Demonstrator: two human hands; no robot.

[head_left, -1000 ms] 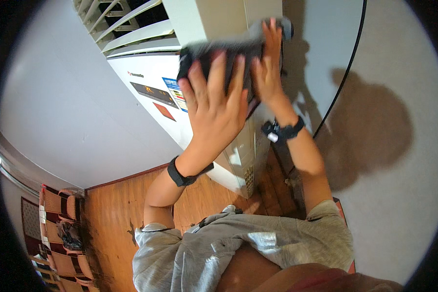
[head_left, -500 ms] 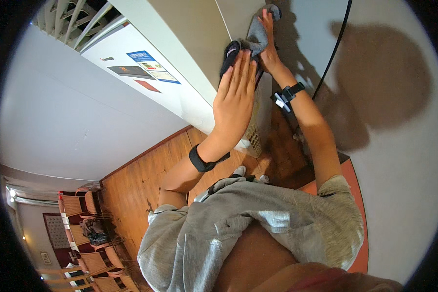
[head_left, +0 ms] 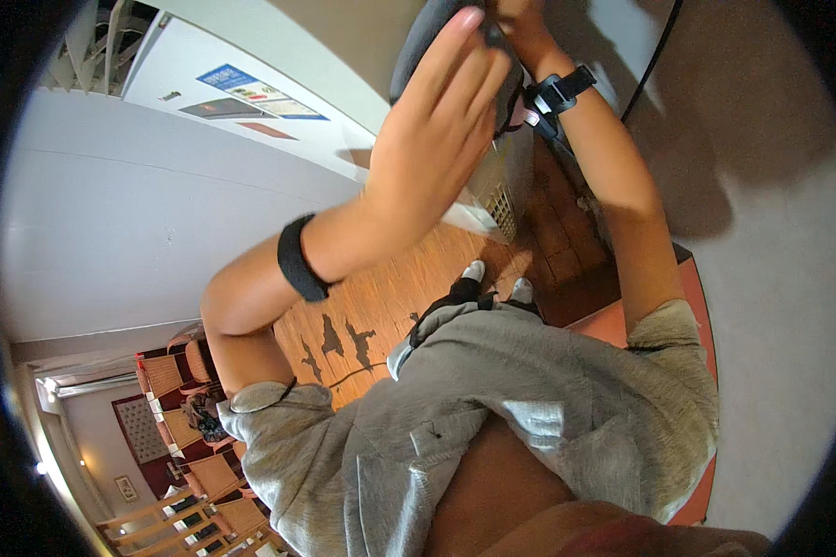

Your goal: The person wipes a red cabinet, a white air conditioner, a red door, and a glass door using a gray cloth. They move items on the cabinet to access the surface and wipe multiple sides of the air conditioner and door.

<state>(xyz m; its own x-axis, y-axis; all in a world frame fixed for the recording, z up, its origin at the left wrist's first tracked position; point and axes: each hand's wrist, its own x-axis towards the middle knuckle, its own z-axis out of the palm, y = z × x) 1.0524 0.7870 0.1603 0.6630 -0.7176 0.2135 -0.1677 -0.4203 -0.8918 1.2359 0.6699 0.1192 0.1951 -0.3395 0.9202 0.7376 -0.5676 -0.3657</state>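
Note:
Bent over the top of a dark grey cloth, my left hand has its fingers curled and partly blurred, with the index finger reaching up across the fabric. The cloth lies against the edge of a tall white floor-standing air conditioner. Close by on the right, my right hand is cut off by the upper rim of the picture, so its fingers are mostly hidden. A black wristband circles my left wrist, and a black strap with a buckle sits on my right.
Louvres and stickers mark the air conditioner. A grey wall with a black cable rises at the right. Below are a worn wooden floor and a reddish-orange surface. Wicker chairs stand far left.
Both hands have shifted toward the upper edge, with the right now partly out of the picture. My left fingers have gone from flat to curled on the cloth, and the left elbow swings outward.

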